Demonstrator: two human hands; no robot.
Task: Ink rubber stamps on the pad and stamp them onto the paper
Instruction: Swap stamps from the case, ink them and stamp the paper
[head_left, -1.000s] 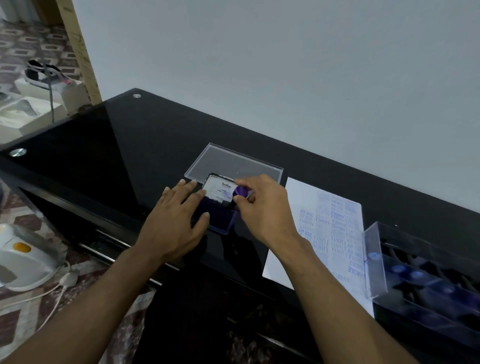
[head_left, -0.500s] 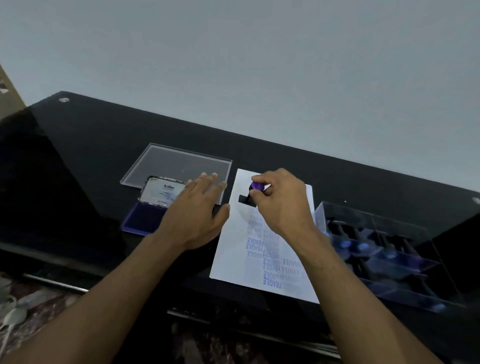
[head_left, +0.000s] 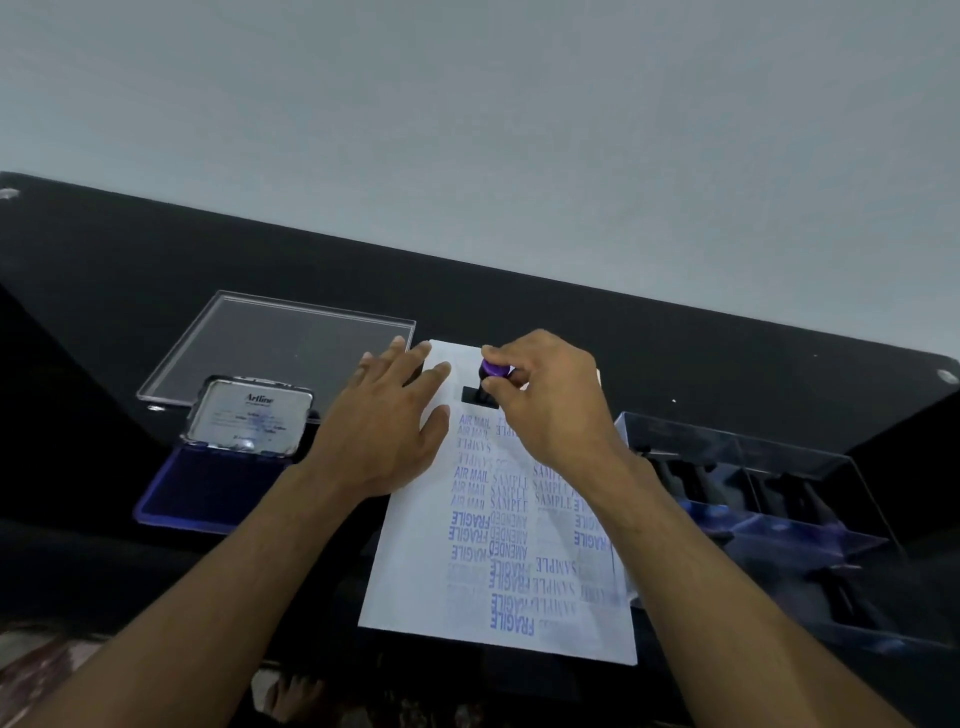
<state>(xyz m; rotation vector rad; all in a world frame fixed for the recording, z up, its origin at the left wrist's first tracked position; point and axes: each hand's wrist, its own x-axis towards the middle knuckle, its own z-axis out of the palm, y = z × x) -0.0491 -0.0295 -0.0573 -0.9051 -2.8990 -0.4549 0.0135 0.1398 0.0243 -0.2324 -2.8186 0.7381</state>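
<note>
Behind the black glossy worktop (head_left: 675, 332) stands a plain grey wall, and on the worktop lies the white paper (head_left: 415, 587), full of blue prints such as FRAGILE and SAMPLE, with a clear box of stamps (head_left: 779, 499) just beside it on the right and the open ink pad (head_left: 208, 488) and a clear lid (head_left: 275, 343) on the left. The left hand (head_left: 384, 431) rests flat with straight fingers on the left edge of the paper. The right hand (head_left: 550, 400) pinches the purple knob of a rubber stamp (head_left: 485, 382), whose black base sits on the upper part of the paper.

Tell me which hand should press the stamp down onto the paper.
Right. The right hand already pinches the stamp over the paper; the left hand lies flat, steadying the sheet's edge.
</note>
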